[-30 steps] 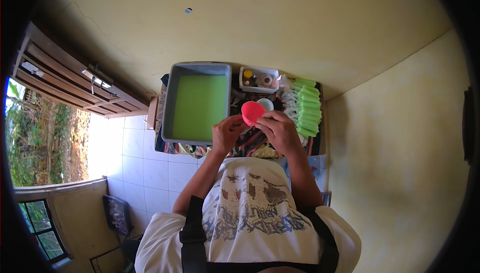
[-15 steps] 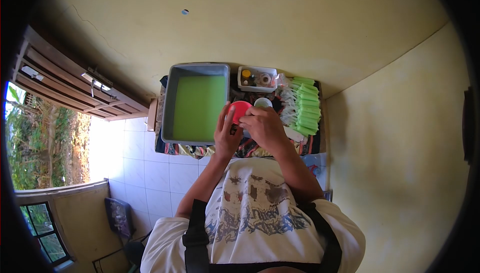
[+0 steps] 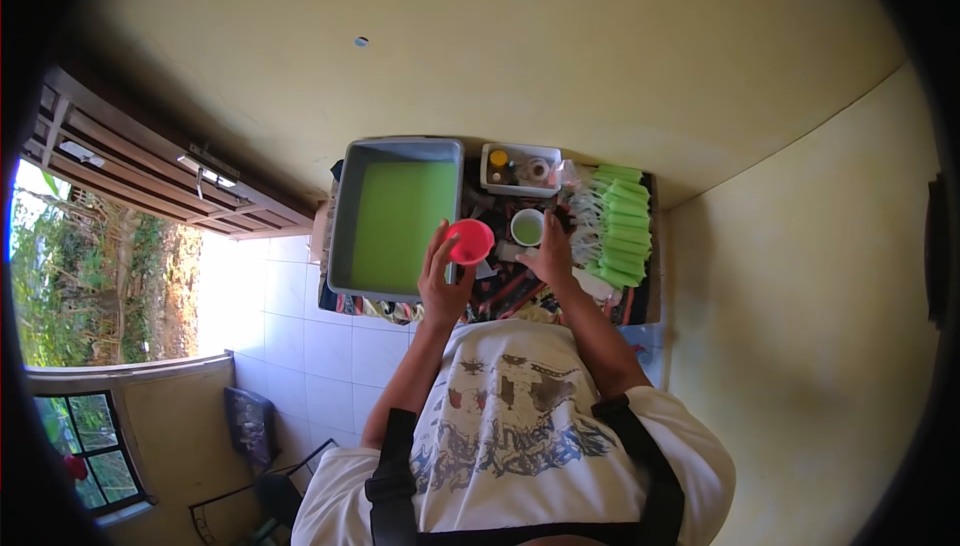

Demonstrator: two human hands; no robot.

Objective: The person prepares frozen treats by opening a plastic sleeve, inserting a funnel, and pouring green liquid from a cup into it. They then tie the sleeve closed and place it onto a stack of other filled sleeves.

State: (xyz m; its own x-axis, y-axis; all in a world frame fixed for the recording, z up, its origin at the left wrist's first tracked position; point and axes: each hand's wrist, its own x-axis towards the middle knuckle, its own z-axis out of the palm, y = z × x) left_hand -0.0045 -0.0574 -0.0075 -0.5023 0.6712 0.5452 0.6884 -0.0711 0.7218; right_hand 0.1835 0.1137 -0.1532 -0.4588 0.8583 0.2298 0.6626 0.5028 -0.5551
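My left hand (image 3: 445,281) is closed around a red funnel (image 3: 471,243), its wide mouth tilted up toward me, close to the right side of a grey basin (image 3: 341,221). Pale green liquid (image 3: 400,226) fills much of that basin. Just right of the funnel stands a white cup (image 3: 516,217) with green liquid inside. My right hand (image 3: 553,256) is at the cup's right side, thumb and fingers apart, the fingertips right at its rim. The funnel's lower end is hidden behind my left fingers.
Filled green plastic packets (image 3: 625,231) lie in a row at the table's right. Behind the cup, a white tray (image 3: 510,189) holds a yellow-capped bottle and small items. A patterned cloth (image 3: 500,296) covers the table, which stands against a wall (image 3: 560,56). An open door (image 3: 150,161) is at left.
My right hand has left the red funnel and moved right to the white cup, its fingers spreading. My left hand still holds the funnel, its mouth now showing more of its inside.
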